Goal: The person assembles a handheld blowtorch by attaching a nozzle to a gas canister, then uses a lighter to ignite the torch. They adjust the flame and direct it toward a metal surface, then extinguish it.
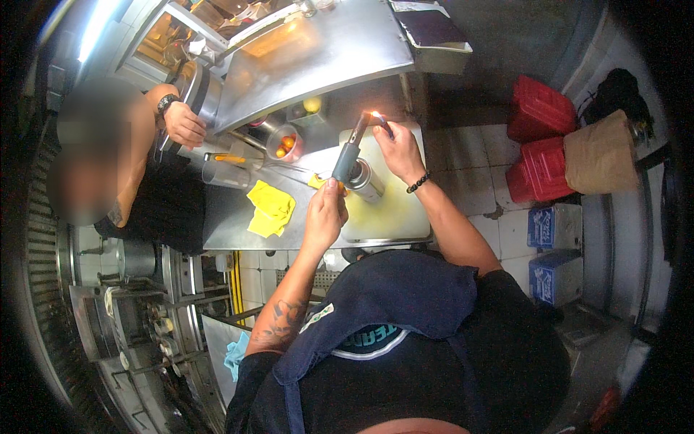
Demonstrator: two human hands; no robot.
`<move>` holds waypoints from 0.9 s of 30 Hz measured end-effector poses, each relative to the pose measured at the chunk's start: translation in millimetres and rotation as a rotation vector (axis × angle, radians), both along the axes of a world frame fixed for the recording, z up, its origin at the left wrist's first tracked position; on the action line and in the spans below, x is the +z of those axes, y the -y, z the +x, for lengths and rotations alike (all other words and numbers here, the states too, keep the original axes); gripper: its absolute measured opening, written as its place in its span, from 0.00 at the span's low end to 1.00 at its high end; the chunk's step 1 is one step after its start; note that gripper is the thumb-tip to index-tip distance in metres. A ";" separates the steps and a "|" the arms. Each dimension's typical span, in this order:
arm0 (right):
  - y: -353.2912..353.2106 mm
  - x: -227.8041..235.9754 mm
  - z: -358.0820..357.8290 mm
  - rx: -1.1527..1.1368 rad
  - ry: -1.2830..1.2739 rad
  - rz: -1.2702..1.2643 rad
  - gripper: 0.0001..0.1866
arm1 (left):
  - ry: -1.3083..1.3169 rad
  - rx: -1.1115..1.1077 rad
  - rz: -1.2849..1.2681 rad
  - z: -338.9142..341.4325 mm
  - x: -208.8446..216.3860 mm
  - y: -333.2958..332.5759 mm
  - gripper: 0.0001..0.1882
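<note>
My left hand (325, 217) is closed at the base of a kitchen blowtorch (348, 160). The torch head has a dark body and a metal nozzle, with a gas can (367, 183) beneath it. In my right hand (401, 155) is a dark lighter (386, 128), raised beside the nozzle tip, where a small bright flame (376, 114) shows. Under both hands lies a pale cutting board (401, 224) on the steel counter. A yellow cloth (272, 208) rests to the left of my left hand, and some yellow material shows behind the torch.
A clear tub with orange round items (286, 147) and a clear jug (225, 172) stand left of the board. Overhead runs a steel shelf (325, 54). Another person's hand (186, 126) is at the left. Red crates (538, 170) sit on the right-hand floor.
</note>
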State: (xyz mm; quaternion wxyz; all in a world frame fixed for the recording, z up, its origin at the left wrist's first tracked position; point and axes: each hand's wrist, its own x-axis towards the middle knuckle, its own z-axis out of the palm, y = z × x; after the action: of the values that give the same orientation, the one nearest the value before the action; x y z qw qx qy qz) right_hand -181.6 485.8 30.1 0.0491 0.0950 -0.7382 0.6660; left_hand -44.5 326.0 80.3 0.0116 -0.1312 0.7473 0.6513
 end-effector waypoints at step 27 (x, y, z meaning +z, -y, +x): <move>-8.2 -104.6 24.1 0.132 -0.360 0.721 0.20 | -0.222 -0.036 -0.447 19.0 -106.6 46.8 0.35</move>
State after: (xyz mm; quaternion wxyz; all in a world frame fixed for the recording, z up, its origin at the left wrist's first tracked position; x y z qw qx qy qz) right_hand -157.5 494.0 -74.5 0.0982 0.2681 -0.8965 0.3389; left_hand -25.5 279.2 -26.4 -0.0885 -0.0448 0.8716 0.4800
